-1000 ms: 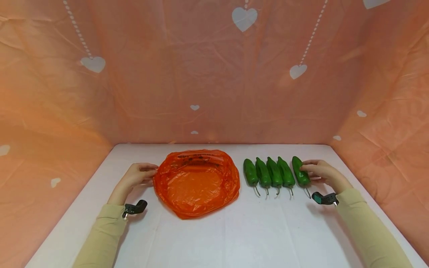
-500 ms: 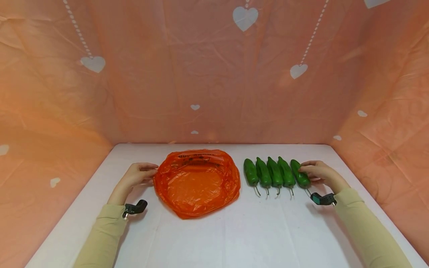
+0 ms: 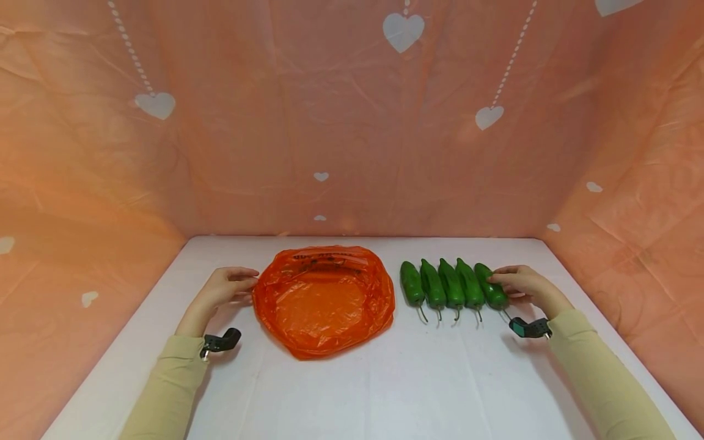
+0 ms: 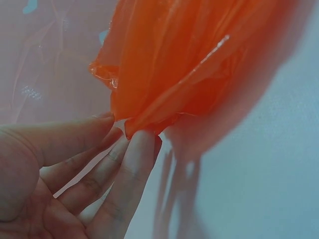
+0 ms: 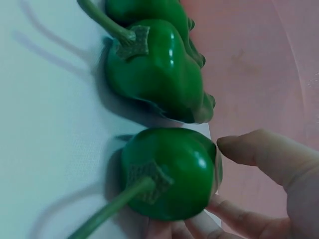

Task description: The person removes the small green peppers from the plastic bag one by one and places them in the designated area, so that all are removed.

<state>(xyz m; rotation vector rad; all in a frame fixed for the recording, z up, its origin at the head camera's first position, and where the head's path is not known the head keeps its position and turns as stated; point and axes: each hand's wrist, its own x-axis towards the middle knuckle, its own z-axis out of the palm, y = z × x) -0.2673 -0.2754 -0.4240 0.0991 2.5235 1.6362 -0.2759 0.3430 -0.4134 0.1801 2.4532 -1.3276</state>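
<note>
An orange plastic bag (image 3: 319, 311) lies spread on the white table, its mouth open and dark print near the far rim. At its left edge is my left hand (image 3: 225, 290), fairly straight fingertips touching the thin film; the left wrist view shows a fold of the bag (image 4: 164, 84) right at the thumb and fingers. My right hand (image 3: 525, 284) holds the rightmost green chili pepper (image 3: 488, 287), thumb on one side and fingers on the other. In the right wrist view that pepper (image 5: 172, 172) has its stem toward the camera, close beside its neighbour (image 5: 154, 69).
Several more green chili peppers (image 3: 452, 287) lie in a row to the left of the held one, stems toward me. An orange cloth with white hearts (image 3: 404, 32) stands behind and around the table (image 3: 418, 385).
My right hand has moved slightly left with the rightmost pepper, narrowing the gap to the row. The pepper's far end has tilted left. My left hand and the bag have stayed put.
</note>
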